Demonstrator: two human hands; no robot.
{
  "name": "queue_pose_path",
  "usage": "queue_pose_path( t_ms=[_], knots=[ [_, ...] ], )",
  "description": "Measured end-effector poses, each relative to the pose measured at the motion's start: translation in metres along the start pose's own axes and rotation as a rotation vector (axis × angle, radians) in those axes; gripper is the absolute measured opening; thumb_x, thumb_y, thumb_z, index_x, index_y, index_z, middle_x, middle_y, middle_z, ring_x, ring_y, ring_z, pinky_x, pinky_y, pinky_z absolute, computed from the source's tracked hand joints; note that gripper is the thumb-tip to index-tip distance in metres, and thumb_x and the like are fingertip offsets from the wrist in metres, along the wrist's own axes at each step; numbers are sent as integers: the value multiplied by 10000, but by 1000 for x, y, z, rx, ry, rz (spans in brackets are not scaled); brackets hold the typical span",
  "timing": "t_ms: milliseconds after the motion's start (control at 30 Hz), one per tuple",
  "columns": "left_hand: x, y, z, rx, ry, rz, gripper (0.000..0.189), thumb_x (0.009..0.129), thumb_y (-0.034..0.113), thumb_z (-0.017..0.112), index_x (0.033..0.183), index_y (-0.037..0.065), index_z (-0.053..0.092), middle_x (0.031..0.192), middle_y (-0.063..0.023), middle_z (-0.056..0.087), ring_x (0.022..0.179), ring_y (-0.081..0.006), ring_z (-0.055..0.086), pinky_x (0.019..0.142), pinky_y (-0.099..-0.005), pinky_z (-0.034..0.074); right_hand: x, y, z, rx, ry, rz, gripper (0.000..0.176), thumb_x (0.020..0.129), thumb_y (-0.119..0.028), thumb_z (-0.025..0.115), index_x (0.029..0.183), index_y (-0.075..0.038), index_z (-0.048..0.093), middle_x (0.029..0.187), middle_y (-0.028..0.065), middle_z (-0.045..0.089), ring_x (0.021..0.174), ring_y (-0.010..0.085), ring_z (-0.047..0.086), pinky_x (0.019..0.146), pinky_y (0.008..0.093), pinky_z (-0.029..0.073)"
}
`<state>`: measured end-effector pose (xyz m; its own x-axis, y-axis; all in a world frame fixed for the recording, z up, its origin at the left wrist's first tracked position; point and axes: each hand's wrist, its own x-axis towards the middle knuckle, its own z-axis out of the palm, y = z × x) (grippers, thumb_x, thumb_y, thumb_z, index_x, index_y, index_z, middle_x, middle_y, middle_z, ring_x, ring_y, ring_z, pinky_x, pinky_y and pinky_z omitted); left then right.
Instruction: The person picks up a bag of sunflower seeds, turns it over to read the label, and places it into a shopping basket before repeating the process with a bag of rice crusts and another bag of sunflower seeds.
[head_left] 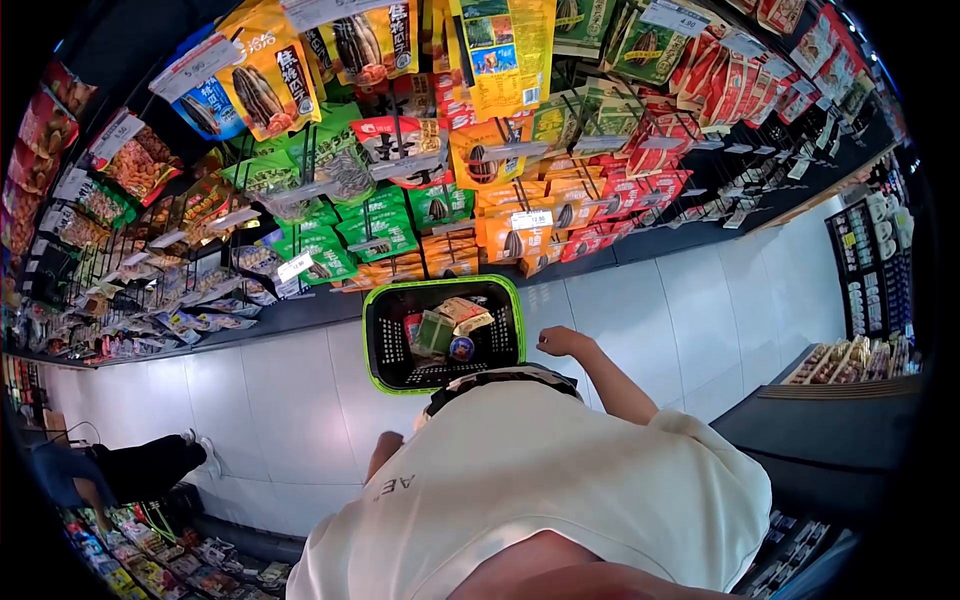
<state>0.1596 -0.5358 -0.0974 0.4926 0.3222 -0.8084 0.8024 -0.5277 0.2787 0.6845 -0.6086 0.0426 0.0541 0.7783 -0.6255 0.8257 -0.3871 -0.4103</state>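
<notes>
1. The black basket [388, 325] is before the person, near hanging snack packets [515, 235].
2. The right hand [562, 342], just beside it, looks half-curled, empty; the left hand [387, 443] is too hidden to judge.
3. Basket looks stiff, probably light; its green rim [367, 335] suits gripping.

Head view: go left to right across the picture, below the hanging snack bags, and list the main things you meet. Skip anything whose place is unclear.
Another person in dark clothing → black basket with a green rim → the wearer's right hand → dark display rack.
</notes>
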Motion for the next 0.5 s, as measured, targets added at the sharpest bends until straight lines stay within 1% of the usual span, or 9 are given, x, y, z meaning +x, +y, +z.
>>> queue_pose_path(
  t_ms=[33, 67, 100, 133, 200, 267, 367, 433, 500],
  knots=[
    [10, -11, -7, 107, 58, 95, 215, 714, 145, 604, 906, 48, 616, 764, -113, 637, 746, -253, 615, 669, -390, 495, -6, 4, 15, 5, -9, 9, 331, 808, -297, 496, 922, 7, 561, 878, 158, 629, 789, 291, 616, 686, 350, 500],
    [20, -20, -19, 161, 150, 169, 214, 716, 153, 605, 904, 50, 619, 761, -108, 639, 739, -248, 618, 662, -390, 498, -13, 7, 29, 328, -14, 156, 307, 807, -275, 492, 908, 5, 567, 857, 149, 631, 736, 259, 624, 642, 341, 508],
    [27, -30, -31, 191, 293, 272, 239, 748, 202, 595, 907, 25, 613, 803, -84, 651, 720, -205, 626, 584, -353, 512, -20, 14, 45, 648, -19, 306, 284, 806, -253, 488, 893, 4, 574, 836, 140, 633, 683, 226, 632, 598, 332, 517],
    [19, -18, -51, -396, 288, 74, 263, 793, 215, 546, 919, -10, 599, 782, -101, 647, 711, -183, 624, 536, -319, 512, -14, 43, 76, 562, -75, 356, 246, 804, -212, 475, 870, -1, 582, 780, 113, 635, 624, 176, 630, 541, 308, 517],
    [21, -5, -85, -1197, 309, -276, 258, 814, 197, 509, 924, -22, 589, 765, -116, 630, 721, -181, 610, 558, -302, 514, -30, 56, 102, 392, -203, 517, 250, 818, -209, 448, 832, -4, 590, 751, 100, 646, 624, 197, 639, 548, 325, 525],
    [18, -1, -112, -1237, 343, -190, 268, 822, 199, 503, 996, 3, 556, 808, -121, 599, 742, -183, 584, 588, -286, 499, -52, 55, 117, 551, -249, 642, 246, 823, -210, 447, 914, -18, 572, 825, 92, 653, 713, 209, 651, 607, 343, 534],
    [18, -5, -123, -1225, 376, -88, 261, 830, 189, 488, 983, -9, 561, 817, -117, 602, 720, -184, 586, 565, -288, 499, -74, 37, 125, 706, -217, 672, 249, 826, -213, 459, 954, -20, 551, 836, 97, 650, 722, 209, 648, 602, 344, 529],
    [13, -8, -119, -1203, 330, -130, 260, 830, 187, 486, 983, -8, 562, 821, -119, 606, 710, -181, 584, 560, -280, 496, -81, 25, 131, 832, -36, 665, 237, 833, -209, 472, 957, -21, 545, 826, 103, 646, 695, 201, 645, 572, 326, 522],
    [6, -11, -113, -1165, 257, -197, 250, 823, 172, 493, 987, -3, 564, 826, -129, 619, 677, -172, 576, 535, -258, 488, -80, 13, 135, 858, -11, 638, 230, 836, -204, 475, 957, -21, 545, 821, 104, 644, 684, 195, 644, 558, 314, 517]
  ],
)
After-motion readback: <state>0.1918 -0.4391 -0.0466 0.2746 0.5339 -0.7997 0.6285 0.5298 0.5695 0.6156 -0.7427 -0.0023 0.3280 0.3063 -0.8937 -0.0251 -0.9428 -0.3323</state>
